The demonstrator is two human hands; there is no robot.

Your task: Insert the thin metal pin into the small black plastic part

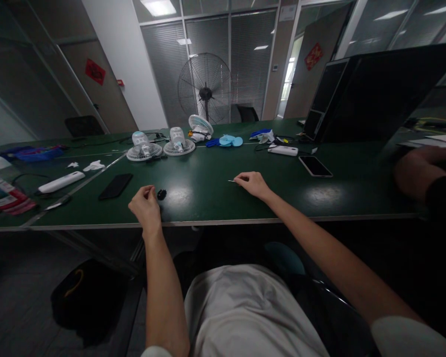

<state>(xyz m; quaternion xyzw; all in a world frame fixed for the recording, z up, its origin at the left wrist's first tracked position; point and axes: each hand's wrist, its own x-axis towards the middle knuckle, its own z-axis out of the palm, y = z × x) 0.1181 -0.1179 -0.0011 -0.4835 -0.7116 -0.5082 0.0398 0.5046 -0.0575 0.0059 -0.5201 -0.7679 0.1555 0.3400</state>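
My left hand (145,204) is near the front edge of the green table (208,198), its fingertips pressed together. Whatever may be between them is hidden or too small to make out. Just right of those fingers lies a small black object (161,194), its kind unclear. Further right, over the tabletop, my right hand (253,184) pinches a thin, short, pale needle-like piece (231,181) that points left. A black phone (116,186) lies to the left of my left hand. Another phone (315,166) rests beyond my right hand, to the right.
Small white fans (177,141) and light-blue fan blades (230,141) stand along the back. White power strips (283,149) lie on both sides. A big dark monitor (390,94) rises at the right, near another person's arm (418,171). A plastic bag (7,196) sits far left.
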